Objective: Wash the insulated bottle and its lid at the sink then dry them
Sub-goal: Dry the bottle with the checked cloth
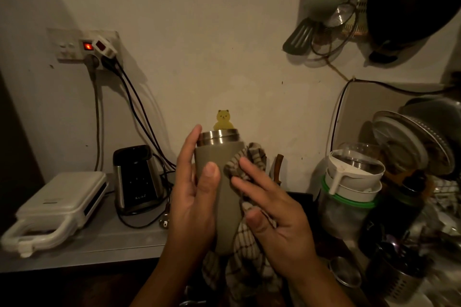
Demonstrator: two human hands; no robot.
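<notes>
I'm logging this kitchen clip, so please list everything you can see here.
insulated bottle: one, olive with steel neck, uncapped, upright between the hands
checked cloth: one, brown and white, against the bottle's right side and hanging below it
bear sticker: one, yellow, behind the bottle's mouth
sandwich maker: one, white, counter at left
appliance: one, black and steel, counter beside the sandwich maker
socket panel: one, white, red switch lit, wall at left
pan: one, dark, hanging top right
utensils: several, grey and steel, hanging beside the pan
containers: several, white and clear, stacked at right
left hand: grips the bottle
right hand: presses the cloth on the bottle
</notes>
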